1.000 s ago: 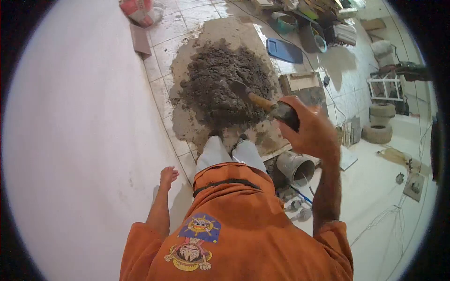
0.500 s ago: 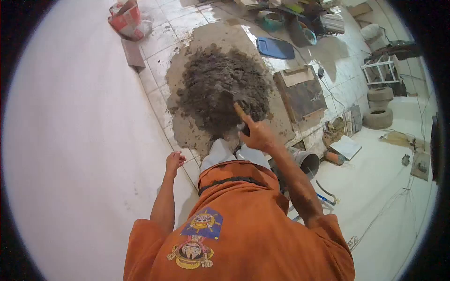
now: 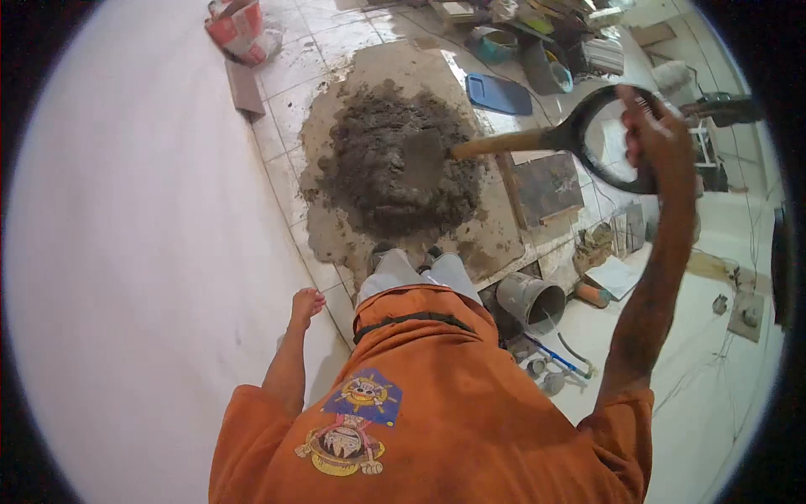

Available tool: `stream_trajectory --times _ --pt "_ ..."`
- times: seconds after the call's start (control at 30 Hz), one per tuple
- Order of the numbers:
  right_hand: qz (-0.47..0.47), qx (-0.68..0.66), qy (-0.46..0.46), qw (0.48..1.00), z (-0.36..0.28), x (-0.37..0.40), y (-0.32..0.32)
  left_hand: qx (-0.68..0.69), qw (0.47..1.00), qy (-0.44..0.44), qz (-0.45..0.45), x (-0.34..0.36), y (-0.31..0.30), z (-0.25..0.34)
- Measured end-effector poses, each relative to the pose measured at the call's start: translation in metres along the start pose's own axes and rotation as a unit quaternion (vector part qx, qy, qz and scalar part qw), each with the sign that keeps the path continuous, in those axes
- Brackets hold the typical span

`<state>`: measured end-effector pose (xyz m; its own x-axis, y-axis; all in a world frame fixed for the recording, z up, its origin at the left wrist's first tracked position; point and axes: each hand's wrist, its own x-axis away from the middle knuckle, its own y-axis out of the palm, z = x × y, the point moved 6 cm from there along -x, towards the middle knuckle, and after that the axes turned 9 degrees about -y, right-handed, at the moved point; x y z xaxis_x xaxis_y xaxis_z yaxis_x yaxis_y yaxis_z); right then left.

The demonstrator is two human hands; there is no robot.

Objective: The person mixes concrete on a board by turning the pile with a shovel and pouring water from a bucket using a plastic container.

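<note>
My right hand [image 3: 656, 139] is raised at the right, closed round the black loop grip of a shovel [image 3: 504, 144]. The shovel's wooden shaft runs leftward, and its dirt-coated blade lies over the heap of wet grey mortar [image 3: 361, 160]. The heap spreads on a mortar-stained patch of the tiled floor, just in front of my feet. Down beside my left hip hangs my left hand [image 3: 308, 307], empty, its fingers loosely bent and near the white wall.
A blue plastic lid [image 3: 499, 93] lies beyond the heap, near several buckets [image 3: 546, 67]. Dark boards [image 3: 546, 186] lie right of it. A grey bucket [image 3: 533, 301] rests on its side by my right leg. A red and white sack [image 3: 235, 32] stands far left.
My right hand has swung up and to the right, bringing the shovel's grip high and its shaft sideways. My left hand has dropped slightly lower.
</note>
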<state>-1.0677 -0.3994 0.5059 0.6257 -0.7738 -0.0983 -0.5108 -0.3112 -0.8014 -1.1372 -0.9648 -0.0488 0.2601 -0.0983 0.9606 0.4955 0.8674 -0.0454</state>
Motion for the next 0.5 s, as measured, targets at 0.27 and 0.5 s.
stream_trajectory --times 0.27,0.5 --pt "-0.074 0.129 -0.088 0.985 -0.051 -0.061 0.058 0.087 0.995 -0.019 0.053 0.036 -0.013 -0.029" --pt "-0.137 -0.030 -0.171 0.975 0.061 -0.018 0.349 0.157 0.983 -0.039 0.081 0.072 -0.020 -0.085"
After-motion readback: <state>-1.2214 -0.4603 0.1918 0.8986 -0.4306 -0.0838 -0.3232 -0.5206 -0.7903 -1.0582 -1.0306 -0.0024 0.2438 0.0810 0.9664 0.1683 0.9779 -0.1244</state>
